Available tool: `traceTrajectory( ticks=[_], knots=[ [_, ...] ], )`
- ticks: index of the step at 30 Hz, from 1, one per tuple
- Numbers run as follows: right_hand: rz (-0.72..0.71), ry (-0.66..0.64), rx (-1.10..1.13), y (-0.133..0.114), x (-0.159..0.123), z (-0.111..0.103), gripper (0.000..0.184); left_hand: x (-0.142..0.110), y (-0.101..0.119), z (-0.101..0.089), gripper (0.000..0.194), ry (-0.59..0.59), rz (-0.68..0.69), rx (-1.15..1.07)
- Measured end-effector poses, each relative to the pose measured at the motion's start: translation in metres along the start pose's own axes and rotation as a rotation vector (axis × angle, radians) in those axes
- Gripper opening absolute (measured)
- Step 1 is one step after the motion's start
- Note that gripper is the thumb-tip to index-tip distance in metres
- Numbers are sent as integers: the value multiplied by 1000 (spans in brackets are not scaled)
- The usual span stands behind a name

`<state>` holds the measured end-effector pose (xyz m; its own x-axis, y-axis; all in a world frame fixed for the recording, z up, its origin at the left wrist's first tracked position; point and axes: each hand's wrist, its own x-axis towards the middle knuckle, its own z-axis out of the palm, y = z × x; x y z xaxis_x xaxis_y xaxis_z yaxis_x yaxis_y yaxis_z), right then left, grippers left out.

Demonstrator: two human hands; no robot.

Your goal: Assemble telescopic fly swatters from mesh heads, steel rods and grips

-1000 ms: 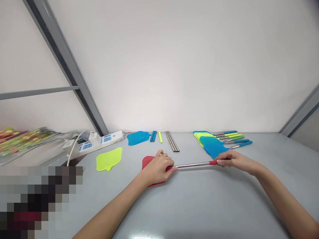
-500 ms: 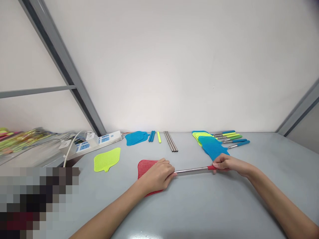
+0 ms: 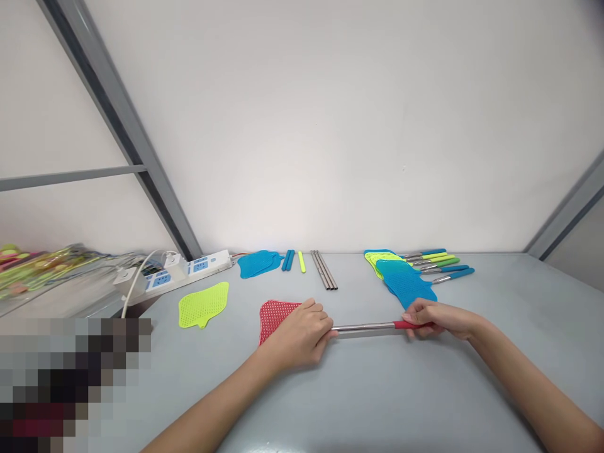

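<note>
Fly swatter (image 3: 340, 327): light overall, stiff along the steel shaft (image 3: 372, 326); red mesh head (image 3: 278, 318) thin, likely flexible, poor for gripping. Position: level across the grey table (image 3: 377, 390), head toward the left. Left hand (image 3: 295, 333): fingers together, curled over the neck. Right hand (image 3: 431, 319): fingers clamped on the red grip (image 3: 406, 325). Best hold points: shaft, grip.

Plain white wall (image 3: 330, 126) behind a grey table (image 3: 519, 308), angled grey metal struts (image 3: 123, 141)
</note>
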<state>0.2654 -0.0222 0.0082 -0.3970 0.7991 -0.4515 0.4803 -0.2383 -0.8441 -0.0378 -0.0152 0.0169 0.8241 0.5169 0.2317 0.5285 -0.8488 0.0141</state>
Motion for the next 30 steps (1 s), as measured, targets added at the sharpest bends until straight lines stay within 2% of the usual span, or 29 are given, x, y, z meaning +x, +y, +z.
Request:
traceTrajectory(
  ticks=[6,10,14,18,24,30],
  knots=[
    [-97,18,-165,-17,-9,2,33,2,-2,-6,34,-12,-72,-82],
    [-146,54,-201,-18,-15,-2,27,2,-2,-6,29,-27,-71,-110],
    [-136,123,-210,-16,-17,-8,26,3,-3,-6,28,-27,-78,-121],
    [-122,219,-307,-13,-13,-10,33,3,-7,-2,29,-28,-91,-117],
    [-170,175,-355,-9,-2,-1,38,-1,-14,8,25,-32,-119,-142],
    [-189,209,-338,-6,6,4,37,-3,-6,13,26,-27,-135,-138]
  ],
)
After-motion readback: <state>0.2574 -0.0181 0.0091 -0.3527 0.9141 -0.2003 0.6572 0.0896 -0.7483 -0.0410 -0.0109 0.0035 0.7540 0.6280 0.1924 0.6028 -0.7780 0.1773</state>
